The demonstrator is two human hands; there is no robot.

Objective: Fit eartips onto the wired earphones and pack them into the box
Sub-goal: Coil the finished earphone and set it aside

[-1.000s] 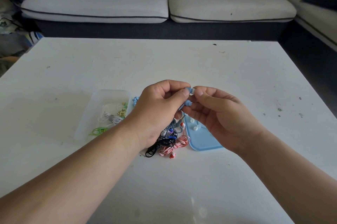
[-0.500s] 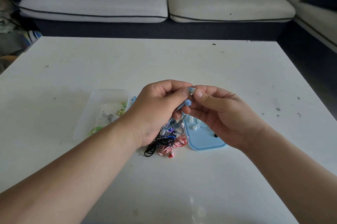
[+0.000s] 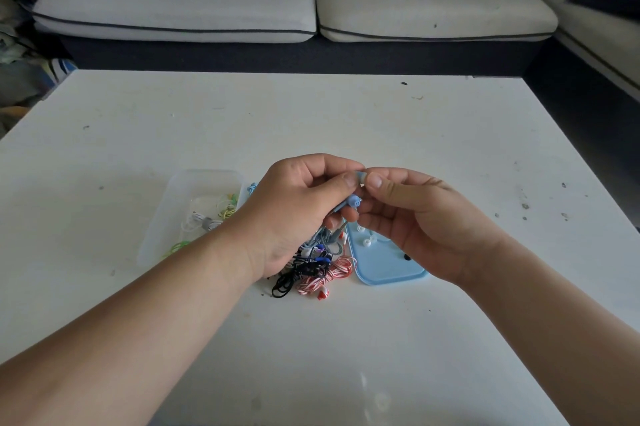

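Left hand (image 3: 298,214) pinches blue earphone (image 3: 360,178); right hand (image 3: 429,221) too.

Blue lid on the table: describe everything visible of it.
The blue lid is flat, light blue, plastic-looking, with rounded corners and a low raised rim. It lies rim-up on the white table, just right of the earphone pile; the right hand hides its far part. A few white eartips and one black eartip sit in it. The red-and-white cable reaches its left edge; contact is unclear.
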